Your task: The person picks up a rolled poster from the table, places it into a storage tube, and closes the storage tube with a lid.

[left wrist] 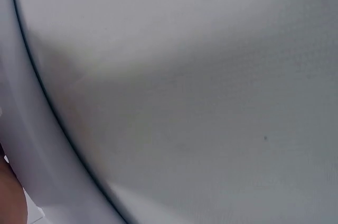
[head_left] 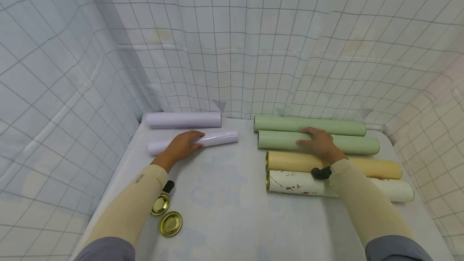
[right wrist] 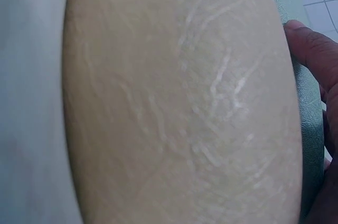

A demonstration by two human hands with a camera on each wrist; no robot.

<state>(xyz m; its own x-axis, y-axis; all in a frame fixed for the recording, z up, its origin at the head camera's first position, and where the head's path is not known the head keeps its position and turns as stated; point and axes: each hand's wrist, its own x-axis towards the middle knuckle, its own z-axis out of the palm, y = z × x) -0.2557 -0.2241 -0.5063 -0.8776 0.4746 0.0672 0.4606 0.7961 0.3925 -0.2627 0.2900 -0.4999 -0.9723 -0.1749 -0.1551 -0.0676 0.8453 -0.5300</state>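
My left hand [head_left: 183, 146] straddles the front lavender tube [head_left: 221, 137], gripping it with fingers on its far side and thumb on its near side. This tube lies slightly askew before a thicker lavender tube [head_left: 185, 119]. At the right, my right hand [head_left: 319, 144] holds the front green tube [head_left: 279, 140], its thumb on the near side. Behind that lies another green tube [head_left: 337, 126]. A yellow tube [head_left: 290, 161] runs under my right wrist and fills much of the right wrist view, with the green tube [right wrist: 311, 123] beyond it.
Nearest on the right is a white tube with a floral print [head_left: 301, 183], partly under my forearm. Two gold metal lids [head_left: 171, 224] lie by my left forearm. Grid-patterned white sheeting [head_left: 232, 51] walls in the white table [head_left: 224, 212] at the back and sides.
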